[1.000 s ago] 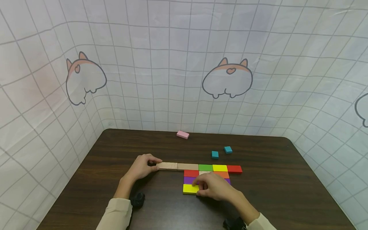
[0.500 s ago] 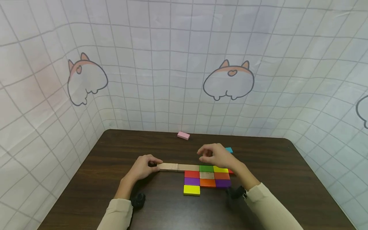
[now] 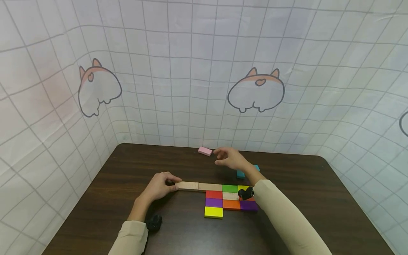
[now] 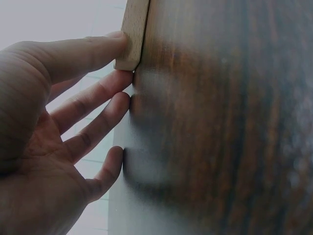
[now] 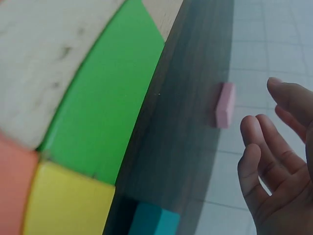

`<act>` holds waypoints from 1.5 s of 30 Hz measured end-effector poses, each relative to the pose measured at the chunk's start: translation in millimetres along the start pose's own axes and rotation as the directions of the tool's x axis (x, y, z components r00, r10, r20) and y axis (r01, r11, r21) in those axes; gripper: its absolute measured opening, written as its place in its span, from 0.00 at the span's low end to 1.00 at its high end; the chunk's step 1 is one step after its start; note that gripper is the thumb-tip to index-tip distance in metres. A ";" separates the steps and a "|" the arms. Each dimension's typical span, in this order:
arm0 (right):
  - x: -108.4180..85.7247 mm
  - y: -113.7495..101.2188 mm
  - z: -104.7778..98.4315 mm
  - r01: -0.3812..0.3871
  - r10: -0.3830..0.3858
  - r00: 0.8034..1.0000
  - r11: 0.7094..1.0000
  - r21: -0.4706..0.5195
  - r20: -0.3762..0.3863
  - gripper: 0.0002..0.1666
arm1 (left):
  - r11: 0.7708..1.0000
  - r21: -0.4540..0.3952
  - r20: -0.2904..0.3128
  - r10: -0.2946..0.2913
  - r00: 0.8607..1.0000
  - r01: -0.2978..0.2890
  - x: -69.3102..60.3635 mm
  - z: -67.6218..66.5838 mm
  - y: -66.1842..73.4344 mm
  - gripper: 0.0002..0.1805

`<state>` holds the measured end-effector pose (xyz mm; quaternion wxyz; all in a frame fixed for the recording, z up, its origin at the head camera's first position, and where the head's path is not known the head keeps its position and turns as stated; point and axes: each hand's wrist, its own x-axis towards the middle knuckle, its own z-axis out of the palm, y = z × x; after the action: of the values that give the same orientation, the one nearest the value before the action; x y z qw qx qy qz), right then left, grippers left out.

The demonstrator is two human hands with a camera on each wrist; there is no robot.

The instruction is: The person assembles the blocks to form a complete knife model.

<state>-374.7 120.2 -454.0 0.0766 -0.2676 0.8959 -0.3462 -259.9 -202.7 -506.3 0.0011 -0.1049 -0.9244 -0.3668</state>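
My left hand [image 3: 158, 186] pinches the left end of a plain wooden block [image 3: 188, 186] between thumb and fingers. In the left wrist view its thumb lies along the wooden block [image 4: 133, 34], with the other fingertips against the tabletop. A second wooden block [image 3: 210, 187] continues the row, followed by a green block [image 3: 230, 188]. Beyond the row, my right hand [image 3: 232, 158] hovers with loosely bent fingers and holds nothing. Just left of its fingertips lies a pink block [image 3: 205, 151], apart from the hand; the right wrist view also shows this gap.
Below the row, flat blocks lie side by side, among them red [image 3: 214, 194], purple [image 3: 214, 202], orange [image 3: 231, 205] and yellow [image 3: 213, 212]. Teal blocks [image 3: 240, 174] sit partly hidden behind the right forearm. A white grid-patterned cloth [image 3: 178, 88] rises behind the dark table [image 3: 127, 166].
My right hand has left the yellow block at the front and moved away from me, over the row, to beside the pink block. The left hand stays at the wooden block.
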 end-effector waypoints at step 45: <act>80.5 16.8 35.4 -0.226 0.222 0.974 0.970 -0.093 -0.051 0.28 | 0.999 0.032 -0.014 0.045 0.999 -0.044 0.1 -0.4 1.8 0.12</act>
<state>-438.4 67.2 -487.7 0.0841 -0.1614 0.9376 -0.2962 -259.7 -201.7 -504.8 0.0177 -0.1226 -0.9274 -0.3529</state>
